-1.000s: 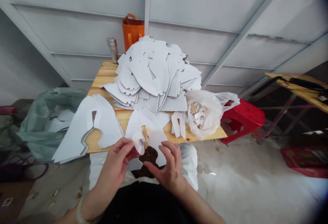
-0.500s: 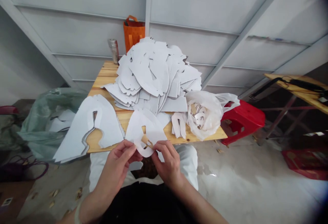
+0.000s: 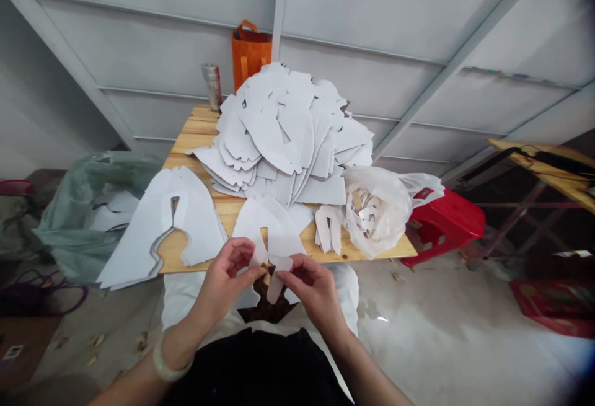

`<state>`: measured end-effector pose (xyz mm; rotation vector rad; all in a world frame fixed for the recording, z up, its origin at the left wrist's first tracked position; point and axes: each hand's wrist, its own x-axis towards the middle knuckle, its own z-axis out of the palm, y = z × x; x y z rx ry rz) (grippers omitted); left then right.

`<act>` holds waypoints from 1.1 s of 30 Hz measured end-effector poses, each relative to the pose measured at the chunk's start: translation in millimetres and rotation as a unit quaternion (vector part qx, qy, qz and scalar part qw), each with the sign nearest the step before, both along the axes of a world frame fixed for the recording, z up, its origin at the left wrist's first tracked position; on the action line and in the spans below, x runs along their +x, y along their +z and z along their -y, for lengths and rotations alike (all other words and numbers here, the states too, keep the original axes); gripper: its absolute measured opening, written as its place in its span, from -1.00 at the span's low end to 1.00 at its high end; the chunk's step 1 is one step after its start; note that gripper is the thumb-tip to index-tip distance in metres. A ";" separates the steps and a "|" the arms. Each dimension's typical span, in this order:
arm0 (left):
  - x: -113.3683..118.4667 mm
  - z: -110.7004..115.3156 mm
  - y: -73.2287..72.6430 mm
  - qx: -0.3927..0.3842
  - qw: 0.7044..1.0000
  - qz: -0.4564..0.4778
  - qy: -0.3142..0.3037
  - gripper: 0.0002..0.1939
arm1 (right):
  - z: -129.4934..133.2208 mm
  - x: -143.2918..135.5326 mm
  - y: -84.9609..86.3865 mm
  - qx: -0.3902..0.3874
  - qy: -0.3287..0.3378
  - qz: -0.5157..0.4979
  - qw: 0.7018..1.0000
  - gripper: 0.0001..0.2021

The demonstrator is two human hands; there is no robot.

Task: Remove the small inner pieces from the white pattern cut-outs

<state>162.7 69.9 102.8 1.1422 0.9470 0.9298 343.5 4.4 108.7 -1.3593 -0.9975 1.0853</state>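
I am pinching a small white piece [image 3: 275,290] between the thumb and fingers of my right hand [image 3: 315,287], while my left hand [image 3: 227,282] is closing thumb against fingertips on what looks like the other side of it; overlap is hiding whether this is one curved piece or two. A tan scrap [image 3: 266,278] is showing between the two grips, and I cannot tell what is holding it. I am probably keeping both grips close together and at the edges so that something this thin is staying under control without creasing. Just beyond my grips, a large cut sheet [image 3: 266,212] is lying on the near edge of the table [image 3: 198,122] and reaching over my lap, perhaps so that its opening is sitting within easy reach. Left of my grip, a stack of cut shapes [image 3: 190,189] is resting with its openings lined up, likely for neatness; farther ahead, a big loose pile [image 3: 279,122] is filling the middle. Right of my grip, small arched pieces [image 3: 329,230] are lying stacked beside a white plastic bag [image 3: 377,211] that is holding curled scraps, seemingly keeping them apart from the sheets. A green bag [image 3: 77,220] is standing open farther left, with white pieces inside.
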 end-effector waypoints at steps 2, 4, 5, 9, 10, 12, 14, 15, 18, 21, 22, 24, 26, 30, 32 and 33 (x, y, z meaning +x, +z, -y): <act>-1.1 -1.3 2.3 -0.011 1.000 0.002 -0.010 -0.55 | -1.5 1.6 -1.4 -0.029 -0.007 -0.038 0.999 -0.69; -2.4 -2.6 3.0 -0.024 0.999 0.018 -0.031 -0.56 | -3.0 2.3 -1.1 -0.050 -0.012 -0.068 0.996 -0.65; -3.2 -3.2 2.6 -0.030 0.998 0.028 -0.042 -0.58 | -3.9 2.4 -0.5 -0.056 -0.016 -0.079 0.995 -0.65; -6.7 -4.1 -1.0 -0.050 0.995 0.053 -0.065 -0.66 | -7.8 1.5 0.2 -0.063 -0.031 -0.099 0.993 -0.65; -7.6 -4.4 -1.8 -0.055 0.995 0.057 -0.065 -0.67 | -8.8 1.3 -0.3 -0.060 -0.035 -0.104 0.992 -0.66; -9.0 -5.4 -2.7 -0.065 0.994 0.058 -0.066 -0.69 | -10.5 0.9 -1.6 -0.047 -0.041 -0.113 0.992 -0.66; -10.1 -7.2 -3.3 -0.074 0.994 0.050 -0.066 -0.70 | -11.3 0.9 -2.5 -0.033 -0.044 -0.115 0.992 -0.63; -10.6 -8.1 -3.7 -0.080 0.994 0.044 -0.067 -0.69 | -11.4 1.1 -2.6 -0.029 -0.044 -0.113 0.992 -0.60; -12.0 -10.2 -5.8 -0.096 0.992 0.016 -0.078 -0.67 | -10.2 1.4 -2.6 -0.024 -0.048 -0.102 0.993 -0.57; -11.9 -10.5 -10.1 -0.086 0.993 -0.014 -0.076 -0.66 | -9.9 1.4 -6.4 -0.014 -0.069 -0.081 0.994 -0.62; -11.0 -10.7 -12.1 -0.077 0.995 -0.022 -0.064 -0.65 | -10.9 1.5 -9.3 -0.010 -0.080 -0.073 0.994 -0.64; -7.8 -12.0 -16.6 -0.050 0.998 -0.041 -0.021 -0.65 | -15.6 2.0 -17.3 0.002 -0.100 -0.056 0.993 -0.69; -2.9 -15.6 -21.4 -0.002 0.997 -0.068 0.025 -0.68 | -24.4 3.3 -27.1 0.019 -0.107 -0.024 0.994 -0.75; 8.0 -29.2 -29.5 0.110 0.982 -0.147 0.047 -0.81 | -50.8 7.6 -43.8 0.052 -0.107 0.076 0.990 -0.84; 11.8 -37.0 -33.5 0.134 0.975 -0.173 0.034 -0.82 | -64.1 9.3 -48.9 0.050 -0.106 0.111 0.987 -0.86; 13.1 -40.6 -35.8 0.138 0.973 -0.181 0.029 -0.80 | -69.9 9.8 -50.8 0.043 -0.101 0.123 0.986 -0.87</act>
